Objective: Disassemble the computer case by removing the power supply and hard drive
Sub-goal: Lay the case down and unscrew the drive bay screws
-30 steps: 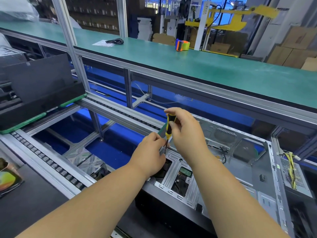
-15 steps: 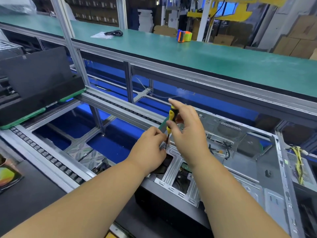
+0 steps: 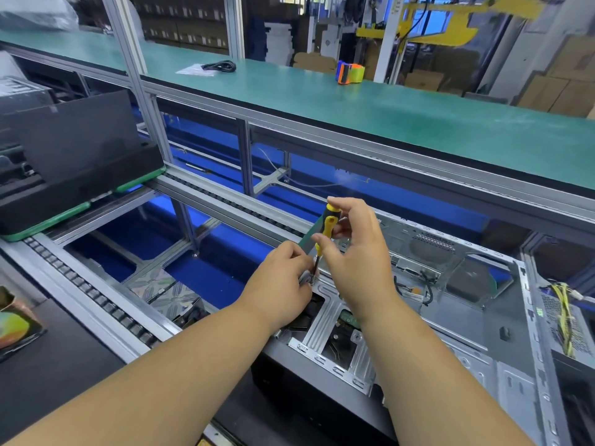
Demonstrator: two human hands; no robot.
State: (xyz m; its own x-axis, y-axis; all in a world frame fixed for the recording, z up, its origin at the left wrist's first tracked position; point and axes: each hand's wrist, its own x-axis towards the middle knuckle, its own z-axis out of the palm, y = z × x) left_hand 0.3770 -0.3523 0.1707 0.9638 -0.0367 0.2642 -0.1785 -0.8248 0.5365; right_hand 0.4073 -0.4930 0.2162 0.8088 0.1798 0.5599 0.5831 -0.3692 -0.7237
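1. Factory surroundings fill the background: stacked cardboard boxes, a yellow frame, and a long green-topped bench running across the view on aluminium posts.
2. On that bench lie a coiled black cable on a white sheet and, further right, an orange and blue tape dispenser.
3. Below it, a roller conveyor carries a black case on a green pallet at the left.
4. An open computer case lies on its side in front of the person, its inside facing up.
5. Near the case's right edge sits the power supply, with yellow wires across it.
6. A silver drive cage sits at the near left corner; whether a hard drive is inside cannot be told.
7. The right hand holds a yellow and black screwdriver upright, fingers curled around the handle, tip down at the cage's top.
8. The left hand has its fingers pinched around the shaft near the tip.
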